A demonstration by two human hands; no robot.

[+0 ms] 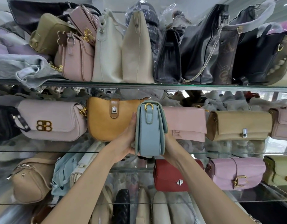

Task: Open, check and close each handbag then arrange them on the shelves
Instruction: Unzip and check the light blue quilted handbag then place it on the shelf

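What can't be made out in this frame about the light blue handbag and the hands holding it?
- Light blue handbag: head view shows only its end, so the front flap and clasp face away.
- Right hand: mostly behind the bag; fingers hidden.
- Left hand: its palm is pressed to the bag, out of sight.
- Pink bag behind: left part covered by the blue one.

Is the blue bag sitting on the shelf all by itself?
No, the left hand and the right hand hold the blue bag between them.
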